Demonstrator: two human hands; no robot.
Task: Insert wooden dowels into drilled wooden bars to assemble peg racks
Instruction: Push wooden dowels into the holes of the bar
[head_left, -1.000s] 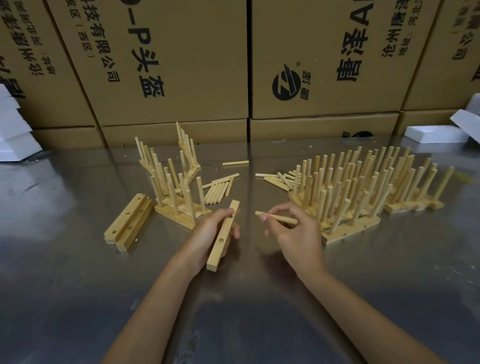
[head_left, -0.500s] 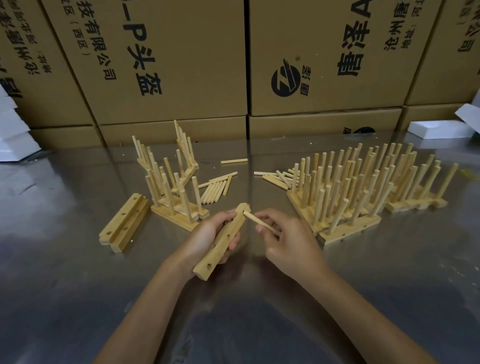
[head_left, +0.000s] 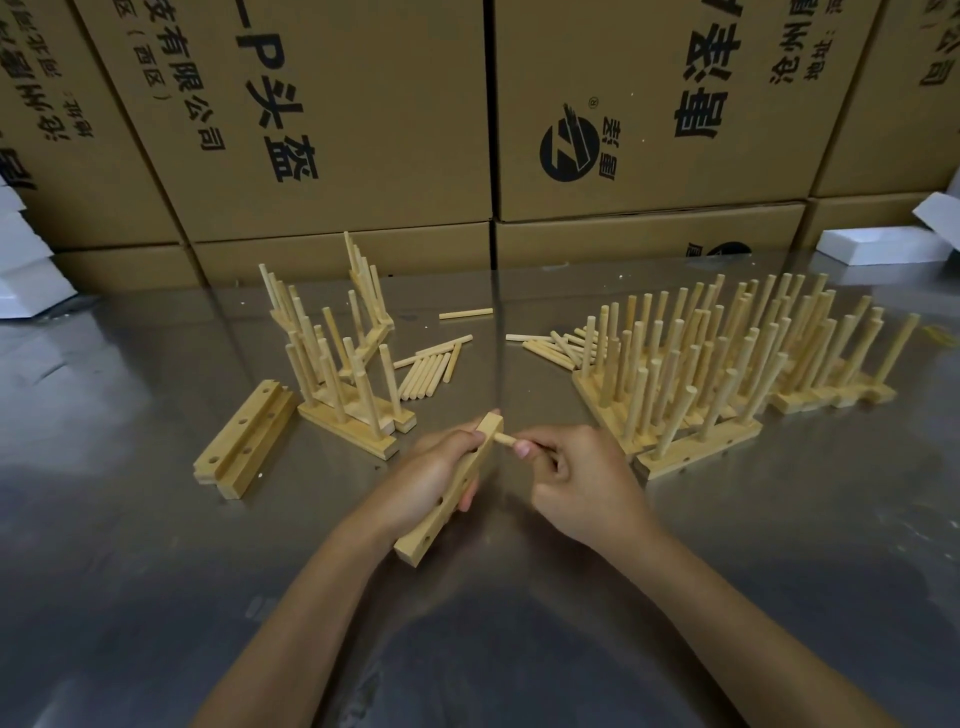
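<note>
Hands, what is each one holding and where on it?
Left hand grips the drilled bar around its upper half. Right hand pinches a dowel near the end entering the bar's top hole.

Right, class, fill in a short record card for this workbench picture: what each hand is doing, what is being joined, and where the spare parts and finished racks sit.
left hand: left hand grips the drilled wooden bar, tilted above the table
right hand: right hand pinches a dowel at the bar's far end hole
spare bars: empty drilled bars lie flat at the left
loose dowels: loose dowels lie at the centre back
finished racks: finished peg racks stand at the right
surface: metal table
</note>
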